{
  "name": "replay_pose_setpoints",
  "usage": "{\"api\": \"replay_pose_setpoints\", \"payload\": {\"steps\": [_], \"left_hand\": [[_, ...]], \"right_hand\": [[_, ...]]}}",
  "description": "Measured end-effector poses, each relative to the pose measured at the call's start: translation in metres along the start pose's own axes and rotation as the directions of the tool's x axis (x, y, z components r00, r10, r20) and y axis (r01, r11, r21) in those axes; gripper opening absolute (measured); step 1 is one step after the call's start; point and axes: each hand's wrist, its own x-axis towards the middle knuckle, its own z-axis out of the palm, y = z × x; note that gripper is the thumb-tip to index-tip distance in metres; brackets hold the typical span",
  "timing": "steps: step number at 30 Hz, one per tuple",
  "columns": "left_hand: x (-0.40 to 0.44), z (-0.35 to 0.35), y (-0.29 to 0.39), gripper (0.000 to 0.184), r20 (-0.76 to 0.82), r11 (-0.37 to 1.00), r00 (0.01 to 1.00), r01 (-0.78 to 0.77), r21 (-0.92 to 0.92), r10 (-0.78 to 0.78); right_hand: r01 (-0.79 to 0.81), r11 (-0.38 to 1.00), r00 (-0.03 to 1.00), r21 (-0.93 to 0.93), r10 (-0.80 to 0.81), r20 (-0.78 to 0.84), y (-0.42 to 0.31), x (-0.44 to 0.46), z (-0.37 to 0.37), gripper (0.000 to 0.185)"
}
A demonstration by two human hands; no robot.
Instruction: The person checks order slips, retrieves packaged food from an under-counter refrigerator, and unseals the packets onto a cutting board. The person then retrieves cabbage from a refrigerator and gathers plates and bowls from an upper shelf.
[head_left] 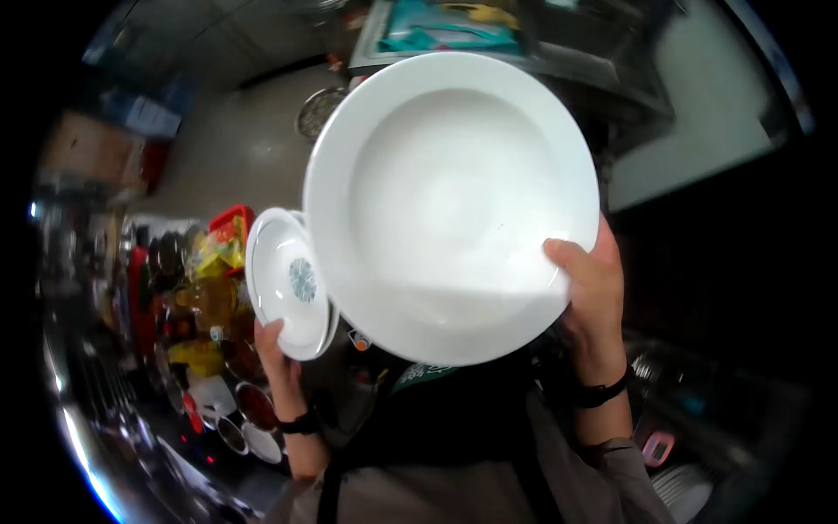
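Note:
A large, deep white plate with a wide rim fills the middle of the view, tilted up so its inside faces me. My right hand grips its right edge, thumb over the rim and the other fingers hidden behind. Lower on the left, my left hand holds smaller white plates by their bottom edge, thumb on the front one. That front plate has a blue-grey pattern at its centre; at least one more edge shows behind it, partly covered by the large plate.
On the left, a crowded counter carries a red basket with yellow packets, an oil bottle and bowls, one with red contents. A metal basin is beyond. Lower right are stacked plates and a pink timer.

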Motion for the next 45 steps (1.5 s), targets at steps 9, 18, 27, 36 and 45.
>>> {"api": "replay_pose_setpoints", "payload": {"steps": [9, 18, 27, 36, 45], "left_hand": [[0.109, 0.042, -0.003, 0.048, -0.267, 0.96, 0.963, -0.099, -0.262, 0.026], [0.272, 0.039, 0.043, 0.042, -0.382, 1.0, 0.924, -0.008, -0.025, -0.002], [0.468, -0.015, 0.064, 0.038, -0.537, 0.999, 0.842, -0.041, 0.026, 0.048], [0.653, -0.118, 0.174, 0.034, -0.818, 0.994, 0.567, -0.095, 0.052, 0.097], [0.77, -0.262, 0.241, 0.039, -0.962, 0.952, 0.272, -0.289, -0.101, -0.02]], "right_hand": [[-0.058, 0.997, 0.953, -0.048, 0.07, 0.295, 0.051, 0.245, 0.148, 0.06], [-0.129, 0.989, 0.849, -0.07, 0.146, 0.508, 0.12, 0.419, 0.368, 0.06], [-0.156, 0.969, 0.766, -0.193, 0.242, 0.595, 0.241, 0.57, 0.578, 0.053], [-0.242, 0.936, 0.546, -0.255, 0.348, 0.762, 0.324, 0.698, 0.865, 0.06], [-0.427, 0.803, 0.201, -0.415, 0.532, 0.823, 0.455, 0.691, 1.148, 0.057]]}}
